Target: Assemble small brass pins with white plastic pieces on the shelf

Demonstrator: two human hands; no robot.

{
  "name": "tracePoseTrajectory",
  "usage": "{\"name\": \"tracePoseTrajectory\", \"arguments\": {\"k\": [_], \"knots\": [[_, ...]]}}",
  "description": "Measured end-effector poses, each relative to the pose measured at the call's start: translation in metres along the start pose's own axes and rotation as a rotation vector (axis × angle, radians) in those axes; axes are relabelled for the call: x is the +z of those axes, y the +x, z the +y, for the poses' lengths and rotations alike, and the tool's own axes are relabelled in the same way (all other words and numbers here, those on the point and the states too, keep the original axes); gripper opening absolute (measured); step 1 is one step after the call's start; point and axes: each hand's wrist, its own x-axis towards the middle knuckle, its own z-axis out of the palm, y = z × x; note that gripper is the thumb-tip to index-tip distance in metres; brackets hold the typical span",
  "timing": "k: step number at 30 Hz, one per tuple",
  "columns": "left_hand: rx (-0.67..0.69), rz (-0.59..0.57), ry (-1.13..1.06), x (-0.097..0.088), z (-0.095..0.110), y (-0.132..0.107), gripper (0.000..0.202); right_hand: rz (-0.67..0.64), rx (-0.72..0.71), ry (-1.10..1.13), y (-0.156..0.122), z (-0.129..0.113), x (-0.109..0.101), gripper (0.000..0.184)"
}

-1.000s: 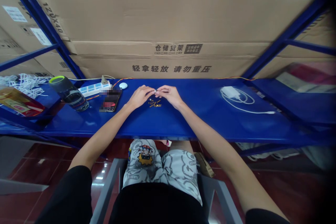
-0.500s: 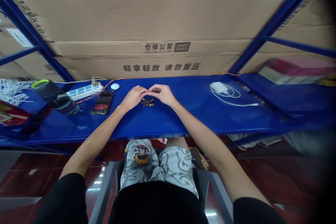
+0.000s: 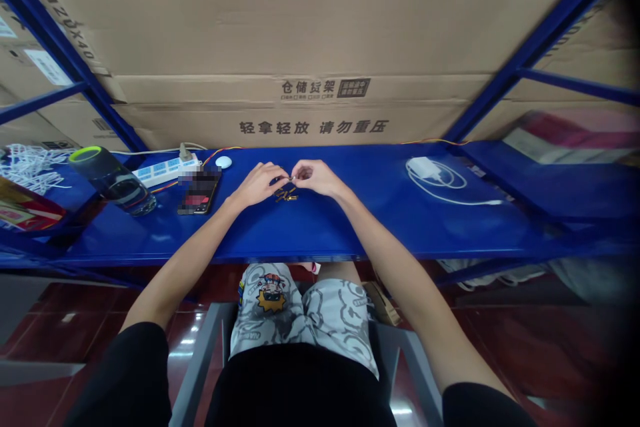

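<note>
**Brass pins (image 3: 286, 196) found in a small heap, one tiny bit pinched**

The pins are piled on the blue steel shelf (image 3: 380, 233) right under the fingers, fwiw. A tiny metal piece (image 3: 292, 177) is pinched between the fingertips of the left hand (image 3: 257, 185) and the right hand (image 3: 316, 178), forearms angled inward. Water is held in a clear bottle (image 3: 114, 181) with a green-rimmed top, well off to the left, beside a power strip (image 3: 167, 170).
</note>
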Motion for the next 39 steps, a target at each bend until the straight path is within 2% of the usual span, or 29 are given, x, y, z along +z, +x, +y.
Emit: {"name": "tracePoseTrajectory", "arguments": {"k": [4,8,11,16,21,29,39], "knots": [[-0.043,0.002,0.029,-0.014,-0.004,-0.006,0.024,0.027,0.058,-0.101,-0.003,0.010,-0.022,0.016],[-0.062,-0.031,0.051,-0.028,-0.012,-0.015,0.018,0.089,0.085,-0.480,-0.009,0.019,-0.045,0.015],[-0.026,-0.096,0.057,-0.031,-0.016,-0.019,0.016,0.066,0.086,-0.640,-0.011,0.019,-0.050,0.019],[-0.006,-0.162,0.022,-0.029,-0.016,-0.021,0.015,0.043,0.053,-0.769,-0.010,0.016,-0.036,0.024],[-0.045,-0.114,0.077,-0.029,-0.013,-0.018,0.019,0.119,0.018,-0.862,-0.005,0.015,-0.013,0.024],[-0.045,-0.096,0.111,-0.011,-0.014,-0.011,0.022,-0.017,-0.030,-1.003,0.012,0.004,0.023,0.026],[-0.105,-0.073,0.137,-0.013,-0.028,-0.012,0.016,-0.024,-0.062,-0.881,0.034,0.010,0.036,0.017]]}}
